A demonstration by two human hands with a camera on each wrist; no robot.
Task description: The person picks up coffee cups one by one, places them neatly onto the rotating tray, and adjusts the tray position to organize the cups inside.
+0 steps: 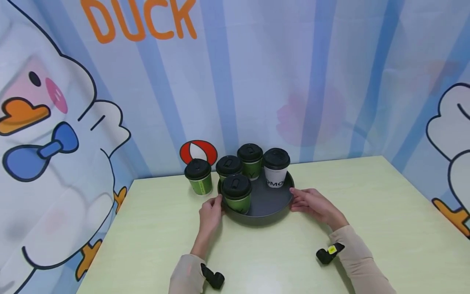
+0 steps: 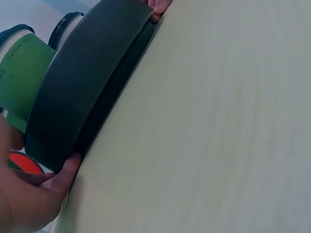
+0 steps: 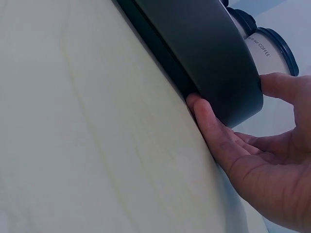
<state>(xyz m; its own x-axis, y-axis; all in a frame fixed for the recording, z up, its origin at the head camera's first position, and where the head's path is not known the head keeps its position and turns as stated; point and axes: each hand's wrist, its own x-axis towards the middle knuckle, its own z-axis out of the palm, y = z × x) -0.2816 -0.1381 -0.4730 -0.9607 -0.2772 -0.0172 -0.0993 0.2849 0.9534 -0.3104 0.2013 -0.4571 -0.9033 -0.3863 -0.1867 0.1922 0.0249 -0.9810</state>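
A round dark grey tray (image 1: 267, 202) is gripped at both sides by my hands. At its left edge is my left hand (image 1: 211, 216), thumb by the rim and fingers low on the side. My right hand (image 1: 315, 205) pinches the right edge, its thumb on the wall and fingertips tucked under the tray, as the right wrist view shows. Three green paper cups with black lids stand on the tray: a front one (image 1: 238, 202), one partly hidden behind it (image 1: 228, 164), and a back one (image 1: 251, 167). A white cup (image 1: 276, 173) with a black lid stands at the tray's right.
Another green cup (image 1: 200, 183) with a black lid stands on the pale wooden table (image 1: 367, 196), left of the tray. Behind the table hangs a blue striped curtain (image 1: 264, 81) with duck drawings. Each sleeve carries a small black wrist camera (image 1: 213, 278).
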